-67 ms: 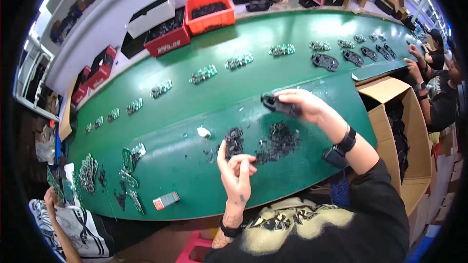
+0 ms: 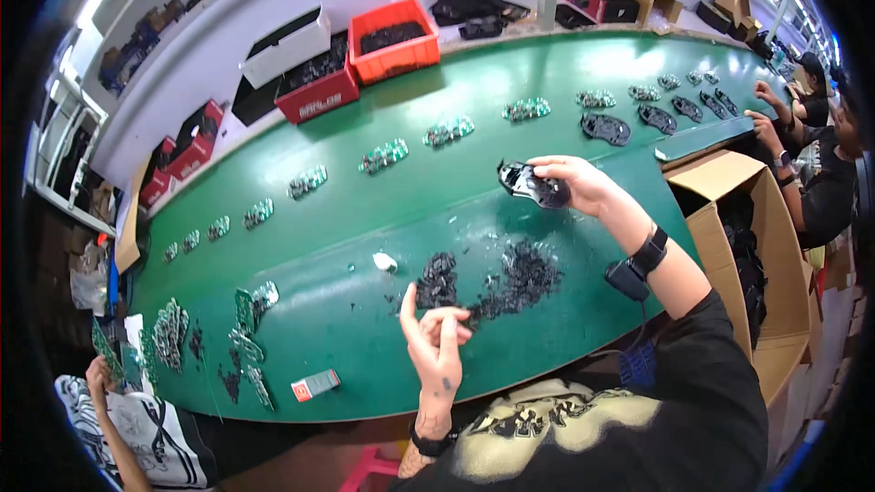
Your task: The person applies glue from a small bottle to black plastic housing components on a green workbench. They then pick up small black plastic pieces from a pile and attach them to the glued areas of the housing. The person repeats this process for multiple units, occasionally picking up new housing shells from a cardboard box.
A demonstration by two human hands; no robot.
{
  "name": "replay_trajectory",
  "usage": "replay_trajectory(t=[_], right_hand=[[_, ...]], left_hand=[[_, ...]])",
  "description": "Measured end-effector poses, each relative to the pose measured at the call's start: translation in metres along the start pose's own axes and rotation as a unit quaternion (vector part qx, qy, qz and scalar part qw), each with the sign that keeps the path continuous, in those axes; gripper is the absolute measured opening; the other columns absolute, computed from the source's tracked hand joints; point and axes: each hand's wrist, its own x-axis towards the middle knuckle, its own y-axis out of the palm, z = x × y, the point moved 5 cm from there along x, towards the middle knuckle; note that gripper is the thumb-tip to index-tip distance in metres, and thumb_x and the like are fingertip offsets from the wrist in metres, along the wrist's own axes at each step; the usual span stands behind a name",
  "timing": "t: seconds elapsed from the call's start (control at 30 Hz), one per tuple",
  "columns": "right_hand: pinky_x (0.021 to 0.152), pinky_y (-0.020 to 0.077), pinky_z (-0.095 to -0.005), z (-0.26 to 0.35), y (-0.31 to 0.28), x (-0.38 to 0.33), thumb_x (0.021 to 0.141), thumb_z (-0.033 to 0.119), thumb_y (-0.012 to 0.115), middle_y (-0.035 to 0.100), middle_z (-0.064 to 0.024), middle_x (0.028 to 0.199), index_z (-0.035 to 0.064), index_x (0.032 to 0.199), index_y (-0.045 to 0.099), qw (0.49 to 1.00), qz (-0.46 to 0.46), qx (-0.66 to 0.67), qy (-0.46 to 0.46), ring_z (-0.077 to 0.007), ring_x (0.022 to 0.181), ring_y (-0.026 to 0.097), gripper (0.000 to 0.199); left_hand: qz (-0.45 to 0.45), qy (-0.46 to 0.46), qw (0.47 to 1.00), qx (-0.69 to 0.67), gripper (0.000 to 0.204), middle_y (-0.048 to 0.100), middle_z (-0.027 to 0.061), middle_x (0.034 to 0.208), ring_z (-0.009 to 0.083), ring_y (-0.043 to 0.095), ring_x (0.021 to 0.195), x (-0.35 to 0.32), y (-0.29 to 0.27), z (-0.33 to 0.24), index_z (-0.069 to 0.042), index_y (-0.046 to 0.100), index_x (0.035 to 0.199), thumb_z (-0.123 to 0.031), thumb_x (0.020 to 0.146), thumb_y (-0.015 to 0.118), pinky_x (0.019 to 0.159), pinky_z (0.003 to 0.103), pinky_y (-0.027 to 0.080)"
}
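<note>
My right hand (image 2: 583, 184) holds a black plastic mouse shell (image 2: 531, 184) over the green table (image 2: 365, 219), out past a heap of small black parts (image 2: 524, 269). A second, smaller heap of black parts (image 2: 437, 280) lies to its left. My left hand (image 2: 436, 337) is raised near the table's front edge, fingers curled with thumb and fingertips pinched; whether a small part sits between them I cannot tell. A black band is on each wrist.
Small green circuit boards (image 2: 384, 156) lie in a row along the belt. Red bins (image 2: 394, 39) and a white box (image 2: 287, 46) stand at the back. An open cardboard box (image 2: 747, 246) stands at my right. Other people's hands (image 2: 764, 128) work at far right, another person (image 2: 118, 419) at lower left.
</note>
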Motion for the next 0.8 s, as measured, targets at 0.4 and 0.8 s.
replay_trajectory(t=[0.4, 0.8], right_hand=[[0.078, 0.0496, -0.0258, 0.031, -0.088, 0.050, 0.078, 0.005, 0.071, 0.071, -0.0079, 0.094, 0.0019, 0.102, 0.071, 0.927, -0.160, -0.251, -0.227, -0.0126, 0.081, 0.064, 0.025], [0.079, 0.0511, -0.0317, 0.052, -0.086, 0.046, 0.076, 0.021, 0.069, 0.072, -0.0109, 0.087, 0.0041, 0.087, 0.074, 0.803, -0.264, -0.407, -0.347, -0.0226, 0.084, 0.069, 0.020]], left_hand=[[-0.080, -0.018, 0.995, 0.065, 0.051, 0.064, 0.0072, 0.082, 0.0076, 0.055, 0.057, -0.028, -0.039, 0.013, 0.000, 0.029, 0.141, -0.012, 0.097, 0.050, 0.052, 0.019, 0.044], [-0.074, -0.027, 0.992, 0.095, 0.047, 0.065, 0.0057, 0.079, 0.0067, 0.056, 0.056, -0.018, -0.032, 0.014, 0.001, 0.035, 0.138, -0.012, 0.096, 0.050, 0.051, 0.019, 0.043]])
